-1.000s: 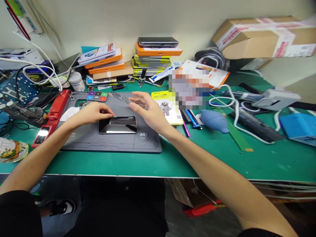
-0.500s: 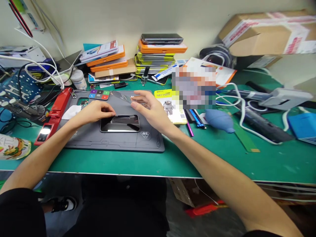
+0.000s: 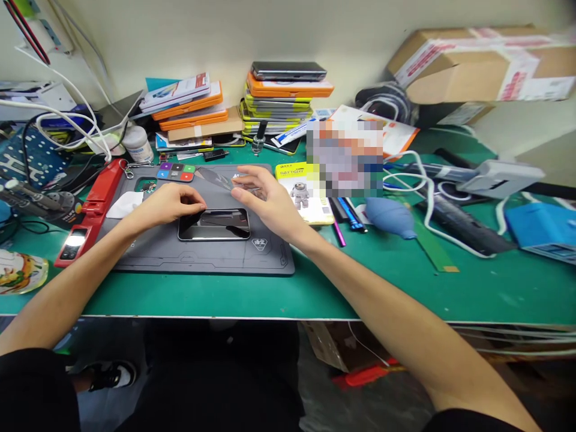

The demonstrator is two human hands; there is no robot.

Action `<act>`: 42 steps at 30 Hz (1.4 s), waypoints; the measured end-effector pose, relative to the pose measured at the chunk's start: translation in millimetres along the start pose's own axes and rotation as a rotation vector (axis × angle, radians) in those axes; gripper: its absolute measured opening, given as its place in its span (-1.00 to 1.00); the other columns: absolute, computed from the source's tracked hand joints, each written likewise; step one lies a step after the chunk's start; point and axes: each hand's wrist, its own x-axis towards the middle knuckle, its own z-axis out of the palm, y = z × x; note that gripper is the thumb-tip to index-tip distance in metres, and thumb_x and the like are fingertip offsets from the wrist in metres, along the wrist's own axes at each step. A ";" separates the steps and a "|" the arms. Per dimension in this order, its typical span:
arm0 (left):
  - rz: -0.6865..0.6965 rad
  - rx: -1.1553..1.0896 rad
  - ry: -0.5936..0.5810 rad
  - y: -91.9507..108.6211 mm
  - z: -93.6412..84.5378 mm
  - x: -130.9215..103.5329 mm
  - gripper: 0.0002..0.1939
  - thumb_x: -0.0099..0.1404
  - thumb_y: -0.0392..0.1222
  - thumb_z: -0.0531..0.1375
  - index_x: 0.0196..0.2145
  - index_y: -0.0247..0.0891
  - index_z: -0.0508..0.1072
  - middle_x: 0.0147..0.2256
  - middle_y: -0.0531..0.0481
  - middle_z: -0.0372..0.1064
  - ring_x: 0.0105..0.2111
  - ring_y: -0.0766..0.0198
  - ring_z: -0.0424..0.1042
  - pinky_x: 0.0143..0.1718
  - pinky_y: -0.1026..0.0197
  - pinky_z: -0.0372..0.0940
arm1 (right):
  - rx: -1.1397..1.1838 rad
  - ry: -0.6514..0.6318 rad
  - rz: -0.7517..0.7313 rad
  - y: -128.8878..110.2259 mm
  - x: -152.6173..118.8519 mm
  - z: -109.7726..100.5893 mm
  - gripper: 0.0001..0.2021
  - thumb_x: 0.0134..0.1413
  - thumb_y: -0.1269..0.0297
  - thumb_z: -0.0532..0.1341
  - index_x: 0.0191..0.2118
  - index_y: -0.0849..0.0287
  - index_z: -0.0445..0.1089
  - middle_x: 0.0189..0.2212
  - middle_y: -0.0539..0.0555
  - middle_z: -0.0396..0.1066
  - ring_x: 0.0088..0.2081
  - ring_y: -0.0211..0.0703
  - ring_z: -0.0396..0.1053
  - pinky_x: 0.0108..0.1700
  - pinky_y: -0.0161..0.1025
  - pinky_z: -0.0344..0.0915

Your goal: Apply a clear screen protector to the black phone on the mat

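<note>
A dark smartphone (image 3: 213,225) lies face up on a grey work mat (image 3: 202,261), its screen glossy and reflecting. My left hand (image 3: 168,203) is closed in a pinch, fingertips at the phone's upper left edge; anything between them is too small to make out. Above the phone's right side, my right hand (image 3: 272,207) has its thumb and fingers around a thin clear sheet (image 3: 218,179). That sheet reaches left past the fingertips over the mat, and part of it is behind the hand. A white cloth or pouch (image 3: 126,205) is beside my left wrist.
A red tool (image 3: 92,207) borders the mat on the left. Stacked cases (image 3: 279,108) stand at the back. Right of the mat are a yellow battery package (image 3: 306,198), several pens or tools, a blue air blower (image 3: 390,217) and white cables. A cardboard box (image 3: 459,66) sits back right.
The whole view has shifted slightly to the left. Both hands, the phone and the clear sheet keep nearly the same places relative to each other.
</note>
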 end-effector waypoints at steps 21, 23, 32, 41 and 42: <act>0.148 -0.082 0.012 -14.2 -3.1 -55.5 0.11 0.41 0.41 0.32 0.65 0.13 -0.16 0.57 -0.23 0.03 0.29 -0.13 0.47 0.37 -0.24 0.37 | -0.501 -0.417 -0.227 -11.0 -7.9 -14.7 -0.20 0.35 0.00 0.35 0.57 0.09 0.14 0.28 0.25 0.58 0.25 0.24 0.55 0.31 0.27 0.45; 0.197 -0.042 0.032 -19.1 4.7 -64.2 0.25 0.33 0.30 0.45 0.65 0.20 -0.26 0.55 -0.22 0.05 0.38 -0.17 0.38 0.43 -0.27 0.31 | -0.552 -0.441 -0.257 -12.5 -10.7 -13.5 -0.19 0.36 -0.01 0.36 0.58 0.10 0.12 0.29 0.25 0.57 0.25 0.25 0.54 0.30 0.27 0.46; 0.262 -0.004 0.120 -24.6 22.1 -68.1 0.20 0.34 0.15 0.49 0.64 0.16 -0.17 0.30 -0.17 0.39 0.30 -0.08 0.45 0.44 -0.28 0.29 | -0.666 -0.442 -0.353 -13.3 -18.9 -5.4 -0.24 0.43 0.02 0.33 0.57 0.16 0.12 0.26 0.26 0.59 0.20 0.25 0.57 0.24 0.22 0.49; 0.228 0.046 0.134 -21.5 20.6 -68.8 0.18 0.32 0.16 0.50 0.63 0.11 -0.10 0.25 -0.12 0.45 0.28 -0.09 0.44 0.41 -0.23 0.28 | -0.659 -0.413 -0.391 -5.5 -19.9 1.5 -0.27 0.43 -0.03 0.33 0.53 0.13 0.15 0.31 0.30 0.55 0.25 0.28 0.54 0.26 0.28 0.46; 0.225 0.050 0.133 -21.1 20.4 -68.8 0.16 0.33 0.16 0.49 0.63 0.11 -0.10 0.24 -0.11 0.45 0.27 -0.10 0.44 0.39 -0.22 0.28 | -0.661 -0.418 -0.400 -5.4 -20.1 1.6 -0.27 0.43 -0.02 0.34 0.53 0.14 0.16 0.31 0.30 0.54 0.25 0.28 0.53 0.27 0.27 0.46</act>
